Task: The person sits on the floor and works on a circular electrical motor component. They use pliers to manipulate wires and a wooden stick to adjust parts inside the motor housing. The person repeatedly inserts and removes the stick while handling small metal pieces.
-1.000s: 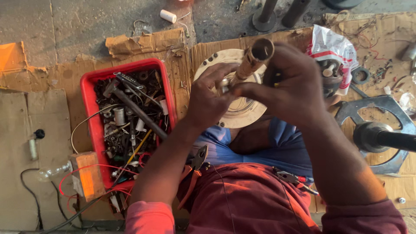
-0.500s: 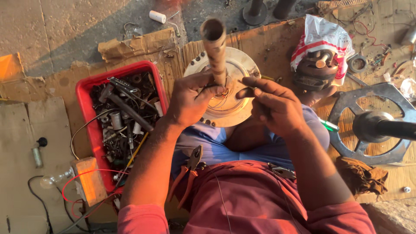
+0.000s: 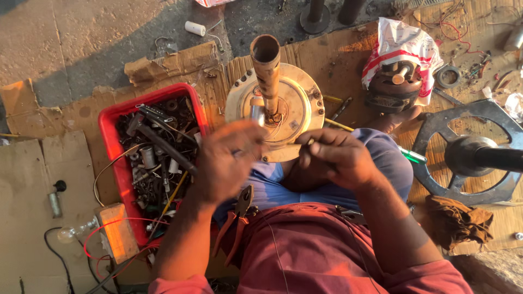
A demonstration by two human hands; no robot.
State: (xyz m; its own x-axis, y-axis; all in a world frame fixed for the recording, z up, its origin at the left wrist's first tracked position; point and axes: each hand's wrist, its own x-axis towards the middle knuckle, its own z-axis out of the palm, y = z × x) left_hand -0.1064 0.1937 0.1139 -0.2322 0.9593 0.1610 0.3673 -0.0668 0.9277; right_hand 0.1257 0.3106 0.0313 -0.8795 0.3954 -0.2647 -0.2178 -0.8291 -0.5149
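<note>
A crumpled white plastic bag with red printing [image 3: 403,41] lies at the top right, draped over a dark motor [image 3: 393,87]. On the cardboard before the seated person stands a round cream metal plate [image 3: 297,106] with a rusty brown tube [image 3: 267,73] rising from its middle, its long axis running up toward the camera, open end on top. The left hand [image 3: 226,163] is blurred, fingers spread loosely just beside the plate's near edge, holding nothing I can make out. The right hand [image 3: 335,158] has its fingers pinched together on something small at the plate's rim. A red plastic tray of screws and tools [image 3: 111,139] sits left; orange-handled pliers [image 3: 231,223] rest on the lap.
</note>
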